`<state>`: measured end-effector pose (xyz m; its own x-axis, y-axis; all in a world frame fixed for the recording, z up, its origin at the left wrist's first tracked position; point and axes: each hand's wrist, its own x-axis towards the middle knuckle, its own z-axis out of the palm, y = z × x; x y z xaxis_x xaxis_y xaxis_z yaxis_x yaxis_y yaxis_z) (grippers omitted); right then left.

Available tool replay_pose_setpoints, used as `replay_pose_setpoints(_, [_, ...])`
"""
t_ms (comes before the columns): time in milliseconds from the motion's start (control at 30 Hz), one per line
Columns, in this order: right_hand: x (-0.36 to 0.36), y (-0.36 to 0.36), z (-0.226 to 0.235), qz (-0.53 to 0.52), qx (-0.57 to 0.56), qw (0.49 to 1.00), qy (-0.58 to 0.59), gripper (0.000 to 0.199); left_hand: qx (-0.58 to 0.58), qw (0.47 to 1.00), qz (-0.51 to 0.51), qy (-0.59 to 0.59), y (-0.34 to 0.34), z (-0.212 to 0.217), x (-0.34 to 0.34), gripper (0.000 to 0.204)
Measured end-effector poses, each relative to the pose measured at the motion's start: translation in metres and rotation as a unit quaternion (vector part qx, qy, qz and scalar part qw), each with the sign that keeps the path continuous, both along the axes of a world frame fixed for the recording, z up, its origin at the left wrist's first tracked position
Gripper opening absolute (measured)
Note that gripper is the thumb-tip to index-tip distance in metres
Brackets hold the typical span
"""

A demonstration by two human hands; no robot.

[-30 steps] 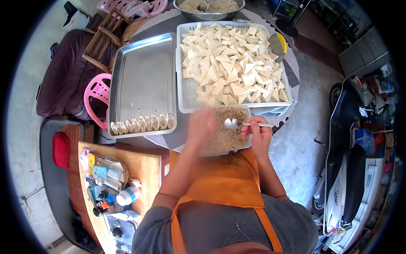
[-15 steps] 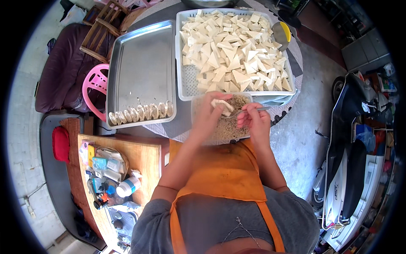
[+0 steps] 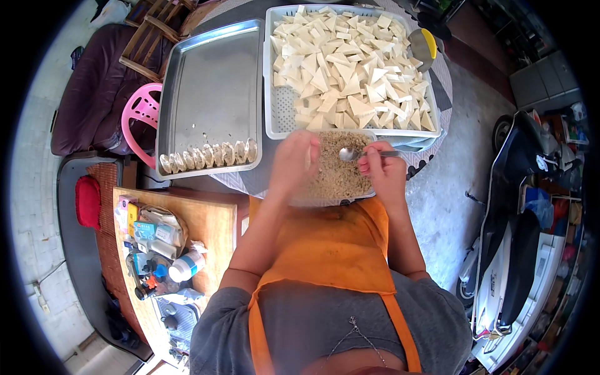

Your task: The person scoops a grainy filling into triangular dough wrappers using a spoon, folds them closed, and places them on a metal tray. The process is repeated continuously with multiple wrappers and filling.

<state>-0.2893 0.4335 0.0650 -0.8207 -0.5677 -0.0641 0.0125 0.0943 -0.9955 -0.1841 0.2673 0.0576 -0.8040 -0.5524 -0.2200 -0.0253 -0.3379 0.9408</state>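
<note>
My left hand (image 3: 294, 161) is curled over the near left part of a container of brown minced filling (image 3: 337, 178), with a pale wrapper piece tucked in its fingers. My right hand (image 3: 382, 167) grips a metal spoon (image 3: 353, 153) whose bowl lies over the filling. Just beyond stands a white perforated basket (image 3: 274, 106) heaped with pale triangular pieces (image 3: 350, 69). To the left lies a metal tray (image 3: 212, 87) with a row of filled pieces (image 3: 206, 156) along its near edge.
A yellow-rimmed bowl (image 3: 425, 44) sits at the table's far right. A pink plastic stool (image 3: 140, 115) and a dark sofa (image 3: 94, 94) are on the left. A wooden side table (image 3: 187, 231) holds bottles and packets. A scooter (image 3: 519, 250) is parked on the right.
My left hand held a pale piece up over the filling half a second ago; it has now dropped lower and closed around it. The spoon is back over the filling.
</note>
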Motion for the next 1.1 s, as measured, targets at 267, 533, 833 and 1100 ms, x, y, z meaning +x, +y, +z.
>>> replay_pose_setpoints(267, [0.003,-0.002,0.001,-0.008,-0.079,0.993,-0.089,0.015,0.129,0.988,0.011,0.084,0.001,-0.001,0.005,0.038])
replay_pose_setpoints(533, [0.001,0.012,0.02,-0.043,-0.167,0.982,-0.075,0.016,0.113,0.991,-0.062,0.047,0.009,-0.006,0.0,0.043])
replay_pose_setpoints(833, [0.032,-0.017,0.03,-0.012,-0.063,0.973,0.221,0.007,-0.114,0.989,-0.093,-0.011,0.021,0.019,-0.005,0.04])
replay_pose_setpoints(1100, [0.033,-0.006,0.035,-0.033,-0.074,0.962,0.259,0.012,-0.106,0.993,-0.053,-0.021,0.019,0.016,-0.004,0.027])
